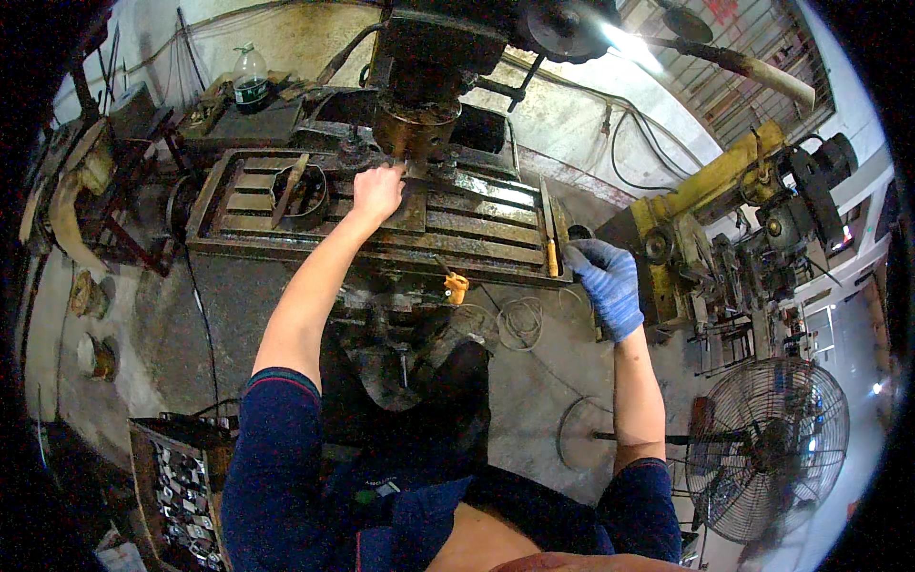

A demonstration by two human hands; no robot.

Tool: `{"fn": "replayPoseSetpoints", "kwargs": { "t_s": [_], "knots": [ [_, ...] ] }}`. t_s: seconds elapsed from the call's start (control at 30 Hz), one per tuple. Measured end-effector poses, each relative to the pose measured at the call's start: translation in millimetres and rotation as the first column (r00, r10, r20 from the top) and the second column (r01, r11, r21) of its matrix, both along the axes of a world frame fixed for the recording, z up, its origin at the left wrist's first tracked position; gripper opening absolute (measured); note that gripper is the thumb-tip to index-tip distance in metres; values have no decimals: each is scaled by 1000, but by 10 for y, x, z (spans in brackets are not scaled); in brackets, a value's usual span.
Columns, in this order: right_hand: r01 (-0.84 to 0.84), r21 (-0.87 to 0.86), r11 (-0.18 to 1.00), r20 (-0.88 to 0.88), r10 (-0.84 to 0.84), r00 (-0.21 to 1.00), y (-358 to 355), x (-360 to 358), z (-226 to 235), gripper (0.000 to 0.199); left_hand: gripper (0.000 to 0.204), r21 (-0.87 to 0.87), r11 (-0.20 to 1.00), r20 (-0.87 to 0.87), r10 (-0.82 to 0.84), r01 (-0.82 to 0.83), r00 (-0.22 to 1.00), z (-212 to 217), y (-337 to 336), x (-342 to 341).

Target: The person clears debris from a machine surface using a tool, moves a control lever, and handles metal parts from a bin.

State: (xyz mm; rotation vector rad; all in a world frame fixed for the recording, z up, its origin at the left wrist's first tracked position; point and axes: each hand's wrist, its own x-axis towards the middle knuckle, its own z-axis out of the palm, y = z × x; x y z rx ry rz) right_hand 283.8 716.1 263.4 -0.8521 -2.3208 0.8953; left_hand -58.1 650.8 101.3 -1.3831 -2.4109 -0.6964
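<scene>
My bare left hand (pixel 378 194) reaches over the slotted metal machine table (pixel 488 221), just below the dark spindle head (pixel 416 126). Its fingers are closed, and whatever they pinch is hidden. At the table's right end, my right hand (pixel 607 286) wears a blue knitted glove. Its fingers are curled beside a dark round part (pixel 579 232); what they grip, if anything, cannot be made out. A slim tool with a yellow handle (pixel 553 257) lies along that end of the table. On the table's left part stands a round tin (pixel 307 202) with a brush-like flat stick across it.
An orange-yellow object (pixel 457 288) sits at the table's front edge. To the right are a yellow machine (pixel 710 176) and a large floor fan (pixel 767 448). A crate of small metal parts (pixel 186 496) stands lower left. A plastic bottle (pixel 250 78) is at the back left.
</scene>
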Motion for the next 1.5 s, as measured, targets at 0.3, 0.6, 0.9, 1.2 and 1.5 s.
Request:
{"fn": "replayPoseSetpoints", "kwargs": {
  "t_s": [0.3,0.6,0.9,1.2,1.5],
  "knots": [
    [29,108,994,-630,46,775,688,12,1263,32,39,-60,981,184,195,-187,964,42,65,-74],
    [69,397,915,-738,274,617,597,48,2027,38,33,-68,984,170,171,-162,970,46,133,-176],
    [214,437,874,-704,184,686,254,104,987,31,29,-80,983,161,177,-166,971,62,59,-132],
    [51,368,928,-770,273,577,191,53,792,28,30,-67,982,195,184,-174,963,56,16,-136],
    [290,203,935,-817,-2,577,163,68,424,30,21,123,991,324,-81,43,943,427,-770,3]
  ]
}}
